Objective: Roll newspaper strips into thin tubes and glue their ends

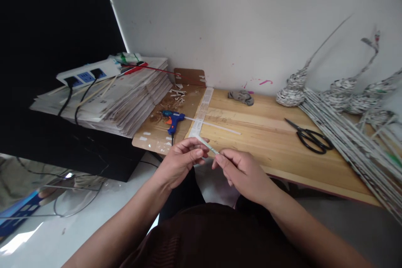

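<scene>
A thin, pale rolled paper stick (207, 145) slants between my two hands, above the table's front edge. My right hand (243, 170) pinches its near end between thumb and fingers. My left hand (184, 160) is loosely curled beside the stick, with its thumb apart from the fingers. The stick crosses in front of the left index fingertip, and the thumb does not press on it. Just beyond my left hand lies a blue hot glue gun (174, 121), a long white glue stick (216, 125) running out of its back.
Black scissors (310, 139) and a bundle of paper sticks (348, 146) lie right, by woven paper gourd shapes (290, 94). A grey cloth (241, 97) rests near the wall. At left, a power strip (89, 73) tops a paper stack (135, 104). Cardboard (150, 134) lies under the glue gun.
</scene>
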Demonstrator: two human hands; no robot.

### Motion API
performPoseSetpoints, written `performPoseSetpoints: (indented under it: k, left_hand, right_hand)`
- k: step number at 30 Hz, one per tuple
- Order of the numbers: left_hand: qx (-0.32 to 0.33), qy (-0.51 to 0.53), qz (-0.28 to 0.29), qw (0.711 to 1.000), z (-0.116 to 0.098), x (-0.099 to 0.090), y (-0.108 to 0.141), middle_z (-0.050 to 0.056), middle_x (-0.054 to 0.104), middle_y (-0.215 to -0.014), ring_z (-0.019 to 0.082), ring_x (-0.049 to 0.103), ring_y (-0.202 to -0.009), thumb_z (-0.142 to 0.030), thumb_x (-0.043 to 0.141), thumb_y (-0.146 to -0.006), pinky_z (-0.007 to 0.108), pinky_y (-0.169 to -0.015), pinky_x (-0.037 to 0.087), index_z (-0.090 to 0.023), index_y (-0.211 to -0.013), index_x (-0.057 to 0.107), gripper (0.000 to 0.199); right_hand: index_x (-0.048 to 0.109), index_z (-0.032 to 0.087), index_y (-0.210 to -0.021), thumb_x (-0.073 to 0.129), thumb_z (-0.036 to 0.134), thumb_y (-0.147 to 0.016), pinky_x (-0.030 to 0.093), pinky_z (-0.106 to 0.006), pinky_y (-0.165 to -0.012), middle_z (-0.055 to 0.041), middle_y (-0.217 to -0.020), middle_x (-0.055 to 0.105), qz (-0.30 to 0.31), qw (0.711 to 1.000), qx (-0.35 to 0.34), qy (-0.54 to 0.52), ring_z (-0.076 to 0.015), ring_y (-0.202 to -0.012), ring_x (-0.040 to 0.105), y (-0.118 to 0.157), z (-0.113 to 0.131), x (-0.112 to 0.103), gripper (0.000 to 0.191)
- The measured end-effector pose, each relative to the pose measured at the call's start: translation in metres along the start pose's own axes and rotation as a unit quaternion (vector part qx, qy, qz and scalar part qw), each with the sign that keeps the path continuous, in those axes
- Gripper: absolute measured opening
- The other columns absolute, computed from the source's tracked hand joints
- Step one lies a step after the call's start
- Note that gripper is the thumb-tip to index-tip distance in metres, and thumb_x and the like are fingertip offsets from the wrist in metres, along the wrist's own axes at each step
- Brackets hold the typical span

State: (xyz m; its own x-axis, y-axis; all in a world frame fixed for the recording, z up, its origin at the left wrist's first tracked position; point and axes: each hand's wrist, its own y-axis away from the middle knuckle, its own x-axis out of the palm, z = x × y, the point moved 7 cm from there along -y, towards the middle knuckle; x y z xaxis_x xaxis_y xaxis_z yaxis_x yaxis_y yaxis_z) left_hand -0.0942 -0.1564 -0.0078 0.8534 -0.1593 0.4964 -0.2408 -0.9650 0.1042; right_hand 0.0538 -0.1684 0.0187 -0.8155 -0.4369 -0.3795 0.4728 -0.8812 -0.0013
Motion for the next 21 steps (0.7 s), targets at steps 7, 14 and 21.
performPoseSetpoints:
  k: [7, 14, 21]
  left_hand:
    - [0.011, -0.019, -0.018, 1.000, 0.001, 0.012, 0.006, 0.001, 0.066, -0.075, 0.009, 0.061, -0.068, -0.023, 0.078, -0.074, 0.020, -0.063, 0.050, -0.016, -0.091, 0.072, 0.019]
    - [0.022, -0.028, -0.050, 0.998, 0.000, 0.011, 0.006, 0.000, 0.063, -0.069, 0.008, 0.058, -0.063, -0.024, 0.080, -0.072, 0.018, -0.058, 0.047, -0.015, -0.082, 0.071, 0.016]
    - [0.011, -0.063, -0.076, 0.995, 0.006, 0.008, 0.006, 0.001, 0.062, -0.075, 0.011, 0.057, -0.062, -0.027, 0.084, -0.065, 0.022, -0.056, 0.048, -0.016, -0.073, 0.070, 0.020]
  right_hand:
    - [0.060, 0.018, -0.084, 0.042, 0.030, -0.099, 0.034, -0.029, -0.062, -0.0031, -0.070, 0.062, -0.148, 0.919, -0.149, 0.334, -0.0144, -0.064, 0.055, 0.012, 0.013, -0.004, 0.027]
    - [0.063, 0.019, -0.085, 0.041, 0.035, -0.099, 0.035, -0.028, -0.060, -0.0041, -0.070, 0.062, -0.088, 0.964, -0.111, 0.227, -0.0143, -0.063, 0.054, 0.014, 0.010, 0.002, 0.031]
    - [0.066, 0.015, -0.093, 0.042, 0.050, -0.097, 0.035, -0.018, -0.042, 0.0054, -0.051, 0.047, 0.083, 0.976, 0.094, -0.178, -0.0060, -0.040, 0.046, 0.020, -0.022, 0.021, 0.042]
